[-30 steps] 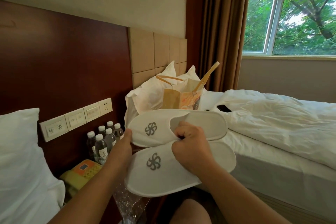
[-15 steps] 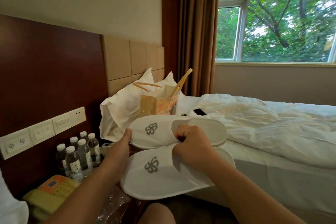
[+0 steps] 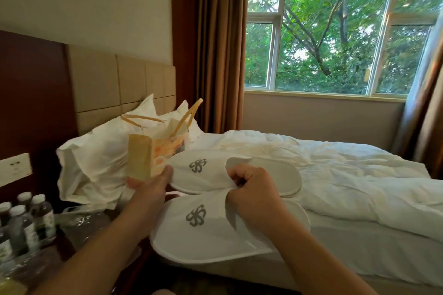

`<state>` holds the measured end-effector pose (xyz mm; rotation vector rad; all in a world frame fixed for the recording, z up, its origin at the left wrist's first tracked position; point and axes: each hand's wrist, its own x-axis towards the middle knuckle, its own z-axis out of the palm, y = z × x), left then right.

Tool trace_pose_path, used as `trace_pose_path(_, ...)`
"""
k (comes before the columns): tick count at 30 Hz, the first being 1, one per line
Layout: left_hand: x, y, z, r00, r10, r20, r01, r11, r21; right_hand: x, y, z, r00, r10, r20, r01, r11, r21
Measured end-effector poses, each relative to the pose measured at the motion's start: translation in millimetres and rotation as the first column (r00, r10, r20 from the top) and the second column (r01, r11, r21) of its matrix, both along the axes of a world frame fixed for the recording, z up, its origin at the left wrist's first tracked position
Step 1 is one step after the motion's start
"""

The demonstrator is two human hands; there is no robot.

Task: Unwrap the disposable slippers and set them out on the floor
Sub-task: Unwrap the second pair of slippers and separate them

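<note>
While 2 hands point(image 3: 149, 187) point(image 3: 254, 199) grip them, 2 slippers point(image 3: 203, 176) point(image 3: 199, 232)

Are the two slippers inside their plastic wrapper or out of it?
Out. Both slippers show bare white fabric, held by the left hand and right hand; no plastic covers them.

Bare forearms point(image 3: 96, 254), left hand point(image 3: 149, 187), right hand point(image 3: 256, 199).

Left hand point(image 3: 149, 189): thumb up against the toe edge of the pair of white cloth slippers with grey emblems point(image 3: 203, 235); fingers hidden underneath.
Right hand point(image 3: 255, 196): knuckles up, fingers curled tight, pinching the slippers' open edges.
Left forearm point(image 3: 96, 254): bare, reaching in from lower left.
Right forearm point(image 3: 318, 263): bare, angled in from lower right.
</note>
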<state>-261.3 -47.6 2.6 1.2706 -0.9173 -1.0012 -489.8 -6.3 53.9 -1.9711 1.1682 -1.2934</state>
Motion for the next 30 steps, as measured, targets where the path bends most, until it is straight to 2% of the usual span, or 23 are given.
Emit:
trace_pose_path(8,-55.1,-84.3,11.8,0.986,-0.160,0.047,0.160,0.987,0.001,-64.3,-59.1,-2.6,0.991,-0.045,0.127,0.046,0.999,-0.007)
trace_pose_path(13,-96.6,-169.6,3.1,0.975,-0.221,-0.011,0.221,0.974,0.037,-107.1,-130.8,-18.3,0.984,-0.130,0.125,0.128,0.992,0.020)
trace_pose_path(17,-141.1,-238.0,8.8,0.950,-0.311,0.001,0.309,0.946,0.094,-145.0,-199.7,-20.7,0.975,-0.186,0.122,0.184,0.983,0.031)
trace_pose_path(19,-164.2,-270.9,16.0,0.954,-0.299,-0.002,0.298,0.948,0.115,-164.3,-231.5,-15.3,0.969,-0.221,0.115,0.217,0.975,0.042)
trace_pose_path(24,-222.3,-321.9,59.7,0.946,-0.317,-0.062,0.323,0.917,0.234,-208.6,-284.1,27.7,0.938,-0.330,0.107,0.318,0.941,0.116)
trace_pose_path(30,-282.5,-348.4,156.1,0.912,-0.404,-0.069,0.407,0.872,0.273,-255.7,-295.3,129.3,0.896,-0.435,0.089,0.416,0.893,0.172)
